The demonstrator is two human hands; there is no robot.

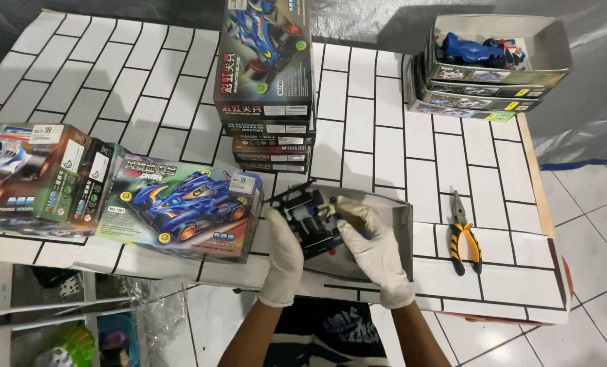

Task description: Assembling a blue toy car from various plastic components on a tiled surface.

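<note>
Together, both white-gloved hands, left (284, 255) and right (377, 248), gripped a black toy-car chassis (310, 221) over an open grey cardboard tray (398, 231); beyond it, a blue toy car (476, 49) lay in another open box (551, 51).

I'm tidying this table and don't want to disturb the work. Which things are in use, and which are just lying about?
In use:
left hand
right hand
black toy car chassis
open grey box

Lying about:
pliers
blue car box
box stack
far open box
</note>
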